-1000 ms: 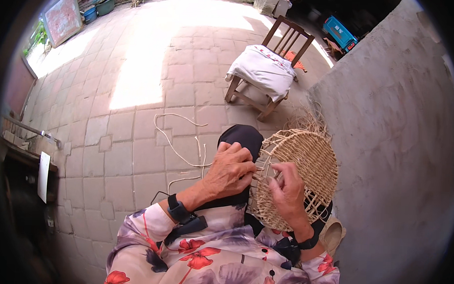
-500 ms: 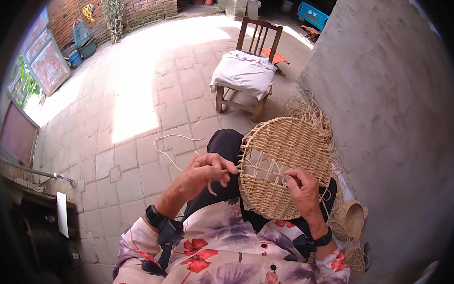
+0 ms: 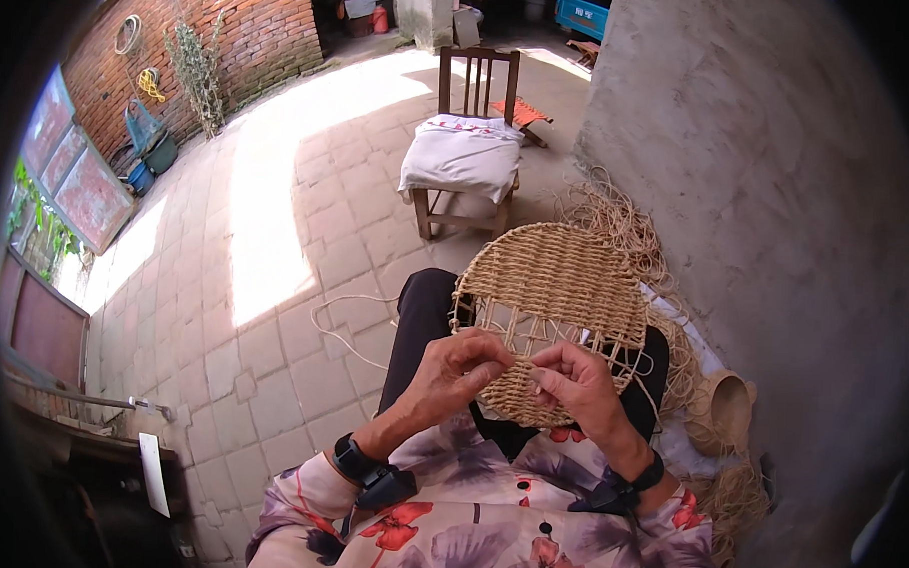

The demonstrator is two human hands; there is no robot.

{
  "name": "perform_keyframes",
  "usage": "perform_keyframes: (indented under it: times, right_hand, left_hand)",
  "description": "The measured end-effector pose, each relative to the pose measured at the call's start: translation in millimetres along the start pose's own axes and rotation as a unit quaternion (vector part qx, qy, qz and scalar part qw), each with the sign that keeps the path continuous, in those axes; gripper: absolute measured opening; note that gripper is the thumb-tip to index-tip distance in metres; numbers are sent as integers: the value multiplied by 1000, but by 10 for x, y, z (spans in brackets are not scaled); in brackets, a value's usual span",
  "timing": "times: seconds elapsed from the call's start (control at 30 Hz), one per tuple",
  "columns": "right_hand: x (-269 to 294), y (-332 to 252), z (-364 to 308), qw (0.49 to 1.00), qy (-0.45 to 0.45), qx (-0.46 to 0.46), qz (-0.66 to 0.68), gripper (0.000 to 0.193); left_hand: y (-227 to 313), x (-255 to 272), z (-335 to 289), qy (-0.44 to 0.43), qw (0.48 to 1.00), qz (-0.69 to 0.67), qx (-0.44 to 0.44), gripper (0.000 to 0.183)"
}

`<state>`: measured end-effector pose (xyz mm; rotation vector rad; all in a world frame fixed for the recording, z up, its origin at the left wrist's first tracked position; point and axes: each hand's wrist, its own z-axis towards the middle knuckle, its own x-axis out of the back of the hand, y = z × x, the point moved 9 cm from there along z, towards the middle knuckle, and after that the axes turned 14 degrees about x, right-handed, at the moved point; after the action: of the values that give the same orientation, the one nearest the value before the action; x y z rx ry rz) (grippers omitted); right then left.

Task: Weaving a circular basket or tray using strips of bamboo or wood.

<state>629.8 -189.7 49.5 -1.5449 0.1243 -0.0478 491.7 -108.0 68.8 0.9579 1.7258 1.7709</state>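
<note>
A round, flat woven straw piece (image 3: 560, 273) rests across my lap, with an open band of bare warp cords between its wide far part and its smaller near part. My left hand (image 3: 467, 370) is closed in a pinch at the near edge of that open band. Facing it, my right hand (image 3: 576, 388) pinches the near woven part, thumb and forefinger together. The two sets of fingertips nearly meet over the weave. What exactly lies between them is small and partly hidden, though it looks like straw cord. A loose pale cord (image 3: 318, 319) trails over the paving left of my knee.
Beyond my knees stands a wooden chair (image 3: 469, 164) with a white cloth on its seat. Tangled straw cord (image 3: 617, 220) lies along the grey wall (image 3: 758, 194) at right, near a round straw basket (image 3: 722, 412). A folding stool (image 3: 525, 114) with orange webbing sits behind the chair.
My left hand has moved right and down from the left rim onto the near part of the weave. My right hand has shifted slightly left, closer to it. The view has tilted and turned.
</note>
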Motion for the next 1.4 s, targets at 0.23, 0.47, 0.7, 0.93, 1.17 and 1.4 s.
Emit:
perform_keyframes:
  times: [0.23, 0.47, 0.7, 0.93, 1.17, 1.4]
  right_hand:
    - [27, -466, -197, 940, 6, 197, -278, 9]
    - [145, -348, -165, 935, 21, 154, -318, 11]
    - [32, -392, 216, 885, 9, 305, -352, 13]
    - [-294, -90, 565, 826, -81, 252, -497, 12]
    - [-346, -111, 556, 816, -66, 276, -503, 10]
    - [-374, -82, 576, 803, -79, 258, -532, 13]
  left_hand:
    - [-280, -539, 28, -68, 968, -195, 144, 16]
    - [-294, -418, -52, -10, 976, -141, 165, 10]
    - [-59, 557, -152, 260, 964, 50, 9, 5]
    - [-16, 237, -33, 236, 897, 353, -122, 10]
    - [-114, 154, 174, 174, 900, 388, -94, 16]
    - [-373, 202, 350, 69, 980, 153, 110, 43]
